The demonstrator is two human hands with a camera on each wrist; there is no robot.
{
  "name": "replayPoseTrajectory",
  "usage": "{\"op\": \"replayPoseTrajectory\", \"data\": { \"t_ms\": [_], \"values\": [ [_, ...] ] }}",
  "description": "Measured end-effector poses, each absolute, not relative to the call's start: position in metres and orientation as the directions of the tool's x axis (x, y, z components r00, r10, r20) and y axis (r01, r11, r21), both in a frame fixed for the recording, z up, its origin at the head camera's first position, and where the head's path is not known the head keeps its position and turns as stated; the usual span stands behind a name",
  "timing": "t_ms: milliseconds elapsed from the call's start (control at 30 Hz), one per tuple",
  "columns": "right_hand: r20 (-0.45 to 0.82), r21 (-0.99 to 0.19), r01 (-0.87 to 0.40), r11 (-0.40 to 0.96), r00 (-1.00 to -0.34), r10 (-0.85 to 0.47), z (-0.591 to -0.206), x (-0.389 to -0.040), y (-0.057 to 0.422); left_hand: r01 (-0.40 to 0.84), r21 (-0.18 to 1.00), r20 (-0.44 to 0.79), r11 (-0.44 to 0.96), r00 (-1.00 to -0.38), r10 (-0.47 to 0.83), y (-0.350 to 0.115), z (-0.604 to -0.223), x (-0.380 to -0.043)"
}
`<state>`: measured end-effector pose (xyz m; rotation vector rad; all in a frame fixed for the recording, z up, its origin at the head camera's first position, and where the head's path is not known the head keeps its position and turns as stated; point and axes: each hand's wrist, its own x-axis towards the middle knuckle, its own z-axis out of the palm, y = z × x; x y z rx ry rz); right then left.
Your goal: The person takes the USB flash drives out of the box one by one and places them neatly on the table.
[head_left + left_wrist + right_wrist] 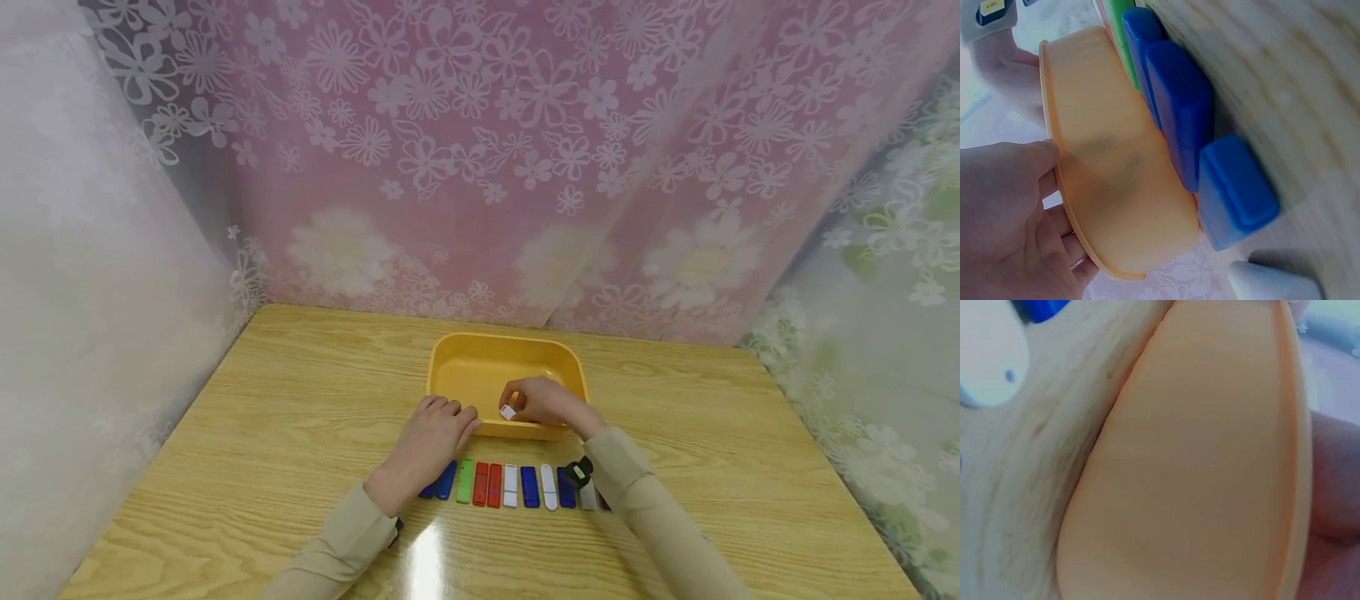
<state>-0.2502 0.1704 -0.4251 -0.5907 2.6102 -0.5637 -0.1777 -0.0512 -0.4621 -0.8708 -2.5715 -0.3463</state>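
Note:
My right hand [543, 400] reaches over the front wall of the yellow plastic bin [487, 340] and pinches a small white USB stick [507, 412] between thumb and fingertips, inside the bin. Its wrist crosses the rim. In the right wrist view the bin's wall hides the fingers and the stick. My left hand [435, 429] holds the bin's front left corner, fingers over the rim and thumb against it, as the left wrist view shows. A row of USB sticks lies in front of the bin, among them a green one [465, 481] and a red one [495, 485].
The row also has a white stick [511, 485], a rounded white one [549, 487] and several blue ones [530, 487]. My right forearm covers its right end, my left wrist its left end. A wooden table [315, 358] bears everything; floral curtains [480, 167] surround it.

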Motion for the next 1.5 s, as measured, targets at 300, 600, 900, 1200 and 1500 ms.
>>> {"op": "replayPoseTrajectory", "data": {
  "t_ms": [300,600,900,1200,1500],
  "values": [
    [-0.218,-0.642,-0.253,0.724,-0.844,-0.489,-0.420,-0.240,0.194,0.634,0.085,0.464,0.768,-0.708,0.533,-0.051,-0.462,-0.176],
    [0.012,-0.731,-0.254,0.634,-0.933,-0.360,-0.396,-0.210,0.231,0.642,0.094,0.479,0.761,-0.699,0.530,-0.052,-0.463,-0.176],
    [0.023,-0.699,-0.169,0.695,-0.976,-0.215,-0.401,-0.165,0.274,0.643,0.103,0.475,0.759,-0.702,0.530,-0.053,-0.463,-0.176],
    [-0.118,-0.608,-0.030,0.793,-0.985,-0.128,-0.432,-0.133,0.303,0.648,0.094,0.484,0.756,-0.693,0.534,-0.052,-0.462,-0.176],
    [-0.171,-0.576,0.003,0.818,-0.978,-0.117,-0.445,-0.122,0.308,0.652,0.090,0.483,0.753,-0.690,0.539,-0.051,-0.462,-0.177]
  ]
}}
